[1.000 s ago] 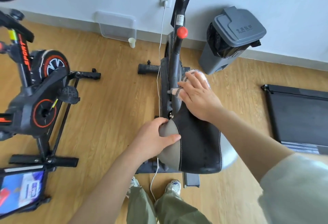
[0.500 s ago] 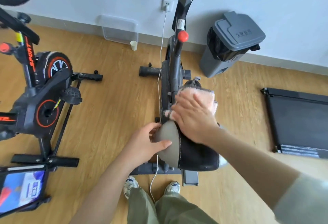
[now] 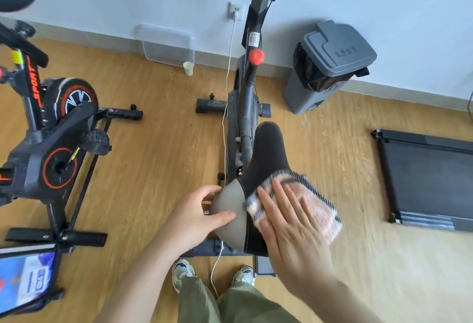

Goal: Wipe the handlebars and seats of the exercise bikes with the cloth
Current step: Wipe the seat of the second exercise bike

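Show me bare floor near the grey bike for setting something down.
Bare wood lies between the black-and-orange bike and the grey bike, and between the grey bike and the treadmill. Crowded: the wall strip with clear box, cup and bin, and under the seat, with cable and shoes.

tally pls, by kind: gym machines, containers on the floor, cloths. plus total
Bikes: 2 (black-orange bike, grey bike)
Treadmill: 1
Bin: 1
Tub: 1
Cup: 1
Cloth: 1
Total: 7
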